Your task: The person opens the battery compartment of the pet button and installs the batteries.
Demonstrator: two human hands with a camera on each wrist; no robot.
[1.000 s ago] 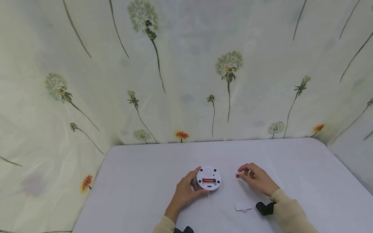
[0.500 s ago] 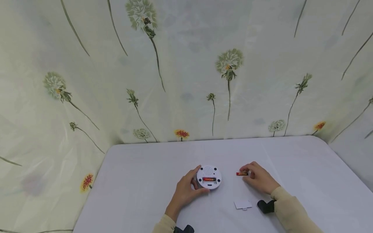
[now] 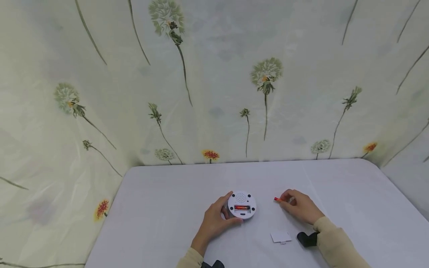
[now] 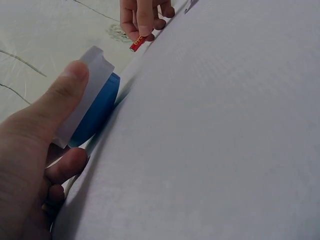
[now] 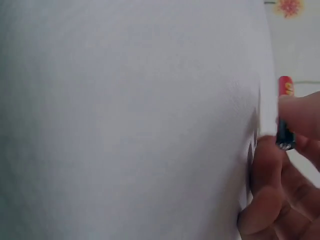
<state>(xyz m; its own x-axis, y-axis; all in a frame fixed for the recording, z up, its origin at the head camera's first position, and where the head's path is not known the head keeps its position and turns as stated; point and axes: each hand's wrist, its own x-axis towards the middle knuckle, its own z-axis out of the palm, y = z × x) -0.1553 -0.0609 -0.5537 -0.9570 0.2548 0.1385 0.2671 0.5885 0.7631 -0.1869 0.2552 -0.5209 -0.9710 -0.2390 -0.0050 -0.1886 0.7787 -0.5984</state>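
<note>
My left hand (image 3: 214, 222) grips a round device (image 3: 240, 198), thumb at its near edge and fingers on its far left side. Its white face is up, with speaker holes, dark feet and an uncovered compartment where a red battery (image 3: 242, 207) lies. The left wrist view shows a blue part (image 4: 100, 111) beneath the white one. To the right, my right hand (image 3: 301, 207) pinches a second battery (image 3: 277, 200) between thumb and fingers, its red end pointing toward the device. In the right wrist view the thumb covers the middle of this battery (image 5: 286, 86), and its dark end shows below.
A small white battery cover (image 3: 280, 237) with a tab lies on the white tablecloth (image 3: 161, 208), in front of the right hand. Behind the table hangs a flower-printed cloth (image 3: 214, 93). A black wrist mount (image 3: 306, 239) sits at the right sleeve.
The battery in my right hand has turned: first only its red end showed, then its length lay level, now it slants with its end up-left. The left hand and device stay put.
</note>
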